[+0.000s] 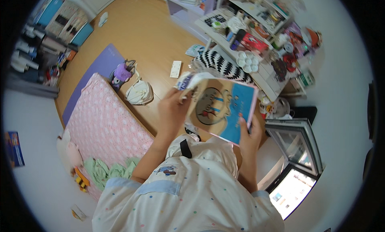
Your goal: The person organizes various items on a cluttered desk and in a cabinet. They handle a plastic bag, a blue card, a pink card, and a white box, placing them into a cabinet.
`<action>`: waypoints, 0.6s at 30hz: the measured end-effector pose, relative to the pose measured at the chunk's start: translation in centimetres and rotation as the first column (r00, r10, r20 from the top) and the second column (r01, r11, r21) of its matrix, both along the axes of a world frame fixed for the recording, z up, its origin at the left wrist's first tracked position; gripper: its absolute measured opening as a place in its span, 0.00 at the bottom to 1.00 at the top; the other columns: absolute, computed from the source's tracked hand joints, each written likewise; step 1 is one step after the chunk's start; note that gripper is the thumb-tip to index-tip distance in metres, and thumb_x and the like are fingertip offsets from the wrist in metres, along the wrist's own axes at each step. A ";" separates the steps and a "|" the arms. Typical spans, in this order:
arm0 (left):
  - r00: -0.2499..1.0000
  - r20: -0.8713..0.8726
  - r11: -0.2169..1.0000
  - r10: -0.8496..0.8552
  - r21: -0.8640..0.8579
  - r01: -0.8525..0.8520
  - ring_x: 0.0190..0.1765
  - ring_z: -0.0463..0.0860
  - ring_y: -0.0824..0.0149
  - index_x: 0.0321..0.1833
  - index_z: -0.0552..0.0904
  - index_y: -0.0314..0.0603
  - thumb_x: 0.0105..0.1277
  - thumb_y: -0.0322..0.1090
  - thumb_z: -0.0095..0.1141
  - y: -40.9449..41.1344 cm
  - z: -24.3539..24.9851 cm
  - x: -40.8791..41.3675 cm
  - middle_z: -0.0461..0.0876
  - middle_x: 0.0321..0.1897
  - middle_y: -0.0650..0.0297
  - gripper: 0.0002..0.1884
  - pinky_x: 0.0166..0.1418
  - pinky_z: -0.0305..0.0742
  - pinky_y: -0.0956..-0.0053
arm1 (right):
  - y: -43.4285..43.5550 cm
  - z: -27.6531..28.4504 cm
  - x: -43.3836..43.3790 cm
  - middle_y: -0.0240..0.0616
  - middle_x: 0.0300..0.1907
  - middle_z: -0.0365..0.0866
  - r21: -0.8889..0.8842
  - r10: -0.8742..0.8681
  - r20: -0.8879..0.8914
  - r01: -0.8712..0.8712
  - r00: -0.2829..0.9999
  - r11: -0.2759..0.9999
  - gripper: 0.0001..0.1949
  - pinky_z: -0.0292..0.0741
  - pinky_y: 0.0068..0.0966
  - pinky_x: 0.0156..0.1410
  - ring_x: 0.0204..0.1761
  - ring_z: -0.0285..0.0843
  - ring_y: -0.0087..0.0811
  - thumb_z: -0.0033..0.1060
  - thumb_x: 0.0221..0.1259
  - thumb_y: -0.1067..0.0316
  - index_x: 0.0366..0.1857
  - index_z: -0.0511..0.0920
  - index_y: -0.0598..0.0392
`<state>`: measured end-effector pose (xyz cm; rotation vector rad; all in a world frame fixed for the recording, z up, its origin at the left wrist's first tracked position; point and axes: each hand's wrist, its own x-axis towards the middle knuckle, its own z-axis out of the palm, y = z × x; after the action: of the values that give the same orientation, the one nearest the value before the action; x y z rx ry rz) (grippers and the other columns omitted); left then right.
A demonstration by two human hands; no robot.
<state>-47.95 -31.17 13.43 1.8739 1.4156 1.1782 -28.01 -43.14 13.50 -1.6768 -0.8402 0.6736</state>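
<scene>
A flat rectangular item with a cartoon cover [224, 107], tan and blue with a pink edge, is held tilted before my body. My right hand [251, 134] grips its lower right edge, thumb on the cover. At its upper left, my left hand [176, 107] has its fingers closed on a white strip with dark blue lettering [188, 81], which curves over the item's top left. Whether the strip is joined to the item I cannot tell. My left fingertips are partly blurred.
A cluttered white table [224, 39] stands ahead to the right. A white bag [140, 92], a purple plush toy [122, 73] and a white power strip [175, 69] lie on the floor. The pink-covered bed [105, 117] is at left, an open window [293, 144] at right.
</scene>
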 end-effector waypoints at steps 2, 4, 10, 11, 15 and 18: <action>1.000 -0.026 1.000 -0.016 0.009 0.016 0.26 0.82 0.64 0.41 0.88 0.42 0.55 0.26 0.66 -0.9 -0.7 0.9 0.82 0.30 0.60 0.10 0.31 0.76 0.74 | -1.0 -0.3 0.5 0.33 0.41 0.82 0.036 -0.032 -0.023 0.033 0.999 0.999 0.10 0.72 0.18 0.47 0.39 0.74 0.20 0.59 0.68 0.69 0.48 0.79 0.62; 0.993 -0.067 0.995 -0.093 0.021 0.095 0.29 0.82 0.61 0.44 0.87 0.42 0.53 0.25 0.66 -1.8 -1.2 1.5 0.80 0.30 0.60 0.14 0.33 0.77 0.69 | -2.5 -1.9 0.7 0.33 0.42 0.81 0.041 -0.066 -0.095 0.070 0.993 0.997 0.10 0.72 0.18 0.49 0.40 0.74 0.20 0.59 0.68 0.70 0.49 0.79 0.62; 0.960 -0.205 0.972 -0.192 0.093 0.214 0.34 0.81 0.62 0.45 0.84 0.42 0.47 0.25 0.64 -3.7 -2.0 3.4 0.77 0.31 0.62 0.19 0.35 0.77 0.70 | -4.4 -5.9 1.3 0.36 0.49 0.80 0.049 -0.121 -0.367 0.149 0.922 0.988 0.15 0.75 0.22 0.53 0.47 0.77 0.25 0.61 0.67 0.69 0.55 0.75 0.60; 0.954 -0.210 0.965 -0.212 0.111 0.239 0.34 0.81 0.62 0.45 0.83 0.42 0.47 0.26 0.64 -3.8 -2.2 3.7 0.77 0.31 0.63 0.19 0.35 0.77 0.70 | -4.2 -6.1 1.3 0.37 0.50 0.80 0.063 -0.116 -0.417 0.156 0.901 0.986 0.16 0.77 0.23 0.54 0.47 0.77 0.26 0.61 0.67 0.70 0.56 0.74 0.60; 0.935 -0.229 0.942 -0.272 0.136 0.307 0.35 0.80 0.63 0.48 0.81 0.41 0.49 0.28 0.62 -4.4 -2.3 4.0 0.77 0.33 0.64 0.20 0.35 0.77 0.71 | -3.7 -5.9 -0.2 0.36 0.52 0.79 -0.032 -0.142 -0.583 0.152 0.800 0.988 0.16 0.77 0.24 0.56 0.50 0.78 0.27 0.58 0.68 0.71 0.58 0.73 0.58; 0.914 -0.255 0.927 -0.316 0.121 0.354 0.37 0.80 0.63 0.47 0.81 0.37 0.50 0.30 0.60 -4.8 -1.7 4.2 0.78 0.36 0.63 0.19 0.37 0.78 0.72 | -3.7 -6.7 -0.6 0.38 0.56 0.78 0.003 -0.065 -0.658 0.089 0.750 0.996 0.20 0.80 0.29 0.58 0.55 0.78 0.31 0.58 0.68 0.70 0.62 0.70 0.58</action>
<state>-43.75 -36.02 11.73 2.3235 1.0681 0.9533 -28.64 -46.83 6.82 -1.2836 -0.2625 1.0991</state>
